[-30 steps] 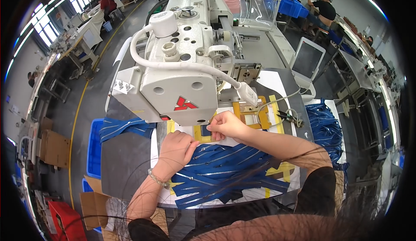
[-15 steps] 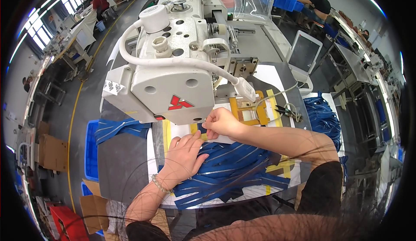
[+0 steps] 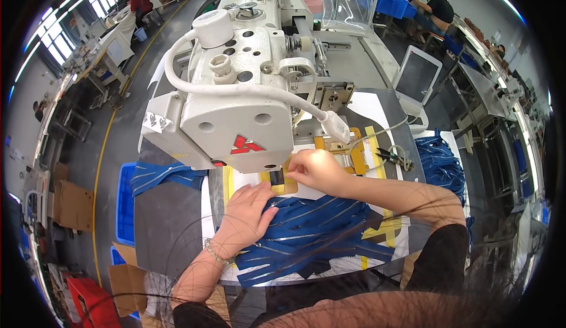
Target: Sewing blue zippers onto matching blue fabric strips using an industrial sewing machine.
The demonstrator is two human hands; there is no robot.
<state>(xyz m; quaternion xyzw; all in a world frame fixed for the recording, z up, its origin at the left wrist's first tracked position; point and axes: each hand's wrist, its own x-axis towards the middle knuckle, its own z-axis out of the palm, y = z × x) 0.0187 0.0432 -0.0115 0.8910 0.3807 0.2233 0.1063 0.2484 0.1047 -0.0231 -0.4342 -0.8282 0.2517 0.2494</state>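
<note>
My left hand [image 3: 246, 211] lies flat, fingers stretched out, its fingertips at the near left edge of a yellow template [image 3: 288, 188]. A small dark piece [image 3: 276, 178] shows in the template's opening. At the template's right side, my right hand [image 3: 321, 173] is closed with thumb and fingers pressed together; whatever sits between them is too small to make out. Right below both hands spreads a loose pile of blue zippers [image 3: 312, 228] with pale metal teeth. The white sewing machine head [image 3: 236, 122] stands just beyond my hands and overhangs the template's far side.
More blue zippers lie at the left [image 3: 165, 176] and in a heap at the right [image 3: 441, 162]. Dark-handled snips [image 3: 386, 155] rest beside a cable, near a yellow clamp frame [image 3: 358, 158]. A screen [image 3: 417, 74] stands at the right; a blue bin [image 3: 125, 204] is at the left.
My right hand has shifted slightly right, away from the left fingertips, uncovering more of the dark piece and the yellow template. My left hand stays nearly in place.
</note>
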